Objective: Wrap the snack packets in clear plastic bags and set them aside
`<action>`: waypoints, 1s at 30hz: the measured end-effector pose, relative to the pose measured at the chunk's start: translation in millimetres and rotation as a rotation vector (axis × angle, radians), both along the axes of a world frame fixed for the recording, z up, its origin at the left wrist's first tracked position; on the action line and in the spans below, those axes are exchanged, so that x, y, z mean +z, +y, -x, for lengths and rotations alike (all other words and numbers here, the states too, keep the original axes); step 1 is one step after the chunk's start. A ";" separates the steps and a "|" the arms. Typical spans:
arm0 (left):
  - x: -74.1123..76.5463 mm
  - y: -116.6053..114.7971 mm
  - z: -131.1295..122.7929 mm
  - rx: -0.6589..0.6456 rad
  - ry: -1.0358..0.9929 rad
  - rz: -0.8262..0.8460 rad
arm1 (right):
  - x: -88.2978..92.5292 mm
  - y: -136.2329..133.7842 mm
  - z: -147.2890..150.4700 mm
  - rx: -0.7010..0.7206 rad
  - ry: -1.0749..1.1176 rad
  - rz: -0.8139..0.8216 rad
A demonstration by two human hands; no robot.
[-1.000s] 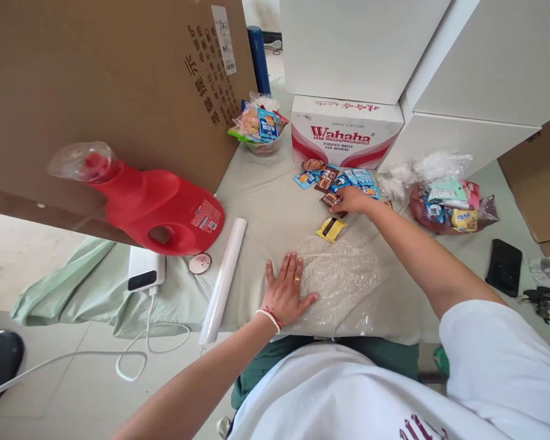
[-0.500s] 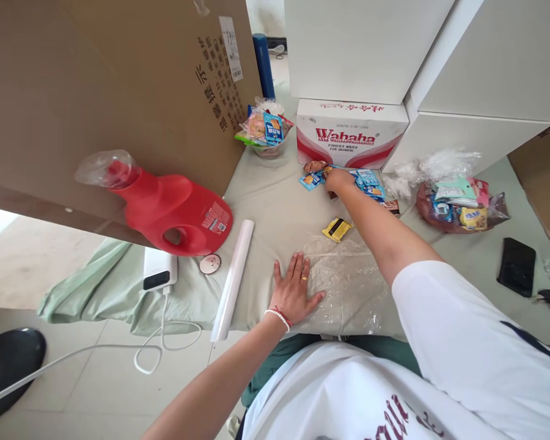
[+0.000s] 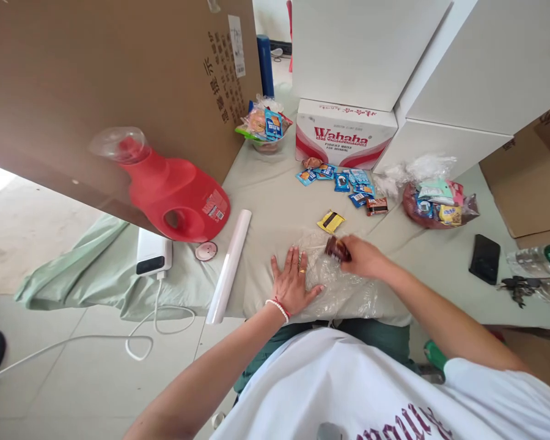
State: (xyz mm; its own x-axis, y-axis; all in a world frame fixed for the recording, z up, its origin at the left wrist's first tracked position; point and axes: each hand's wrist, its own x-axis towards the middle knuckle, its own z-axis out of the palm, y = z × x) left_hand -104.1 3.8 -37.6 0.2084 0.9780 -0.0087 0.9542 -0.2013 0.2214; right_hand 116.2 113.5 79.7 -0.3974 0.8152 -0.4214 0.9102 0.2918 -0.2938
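My left hand [image 3: 294, 282] lies flat with fingers spread at the left edge of a clear plastic sheet [image 3: 343, 293] on the cloth-covered table. Pinched in my right hand [image 3: 364, 256] is a small dark brown snack packet [image 3: 337, 249], held over the sheet. A yellow snack packet [image 3: 330, 222] rests just beyond the sheet's far edge. Farther back lie several blue snack packets [image 3: 341, 181], along with a reddish-brown packet [image 3: 376, 206] and a round brown item [image 3: 312, 163].
A Wahaha carton [image 3: 343, 137] stands at the back, between two bowls of snacks, left [image 3: 268, 146] and right [image 3: 412, 214]. To the left are a red jug [image 3: 178, 198], a plastic roll [image 3: 229, 266] and a power bank [image 3: 153, 252]. A phone [image 3: 484, 260] lies right.
My right hand has come back from the snack pile toward me with the brown packet in its fingers. My left hand stays flat in place. The view has shifted slightly.
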 end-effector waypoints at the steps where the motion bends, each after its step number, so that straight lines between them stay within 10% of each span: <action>1: -0.9 -3.4 -3.1 0.010 0.000 -0.004 | -8.4 -22.3 -5.6 0.012 -0.059 0.016; 6: 0.4 -10.6 -8.9 0.041 0.003 0.032 | -34.8 -76.0 -60.9 -0.196 -0.310 -0.018; 10: 5.0 -9.2 -7.8 0.040 -0.003 0.042 | -17.4 -71.9 -97.5 -0.310 -0.334 -0.048; 15: 7.7 -9.1 -9.7 0.041 0.013 0.021 | 6.3 -56.6 -56.7 -0.109 -0.127 -0.071; 20: 7.6 -9.8 -10.2 0.044 0.023 -0.001 | -12.4 -42.7 2.0 0.082 -0.154 0.020; 30: 6.1 -9.6 -10.6 0.042 0.022 -0.007 | -28.5 -50.6 -17.5 0.051 -0.056 -0.095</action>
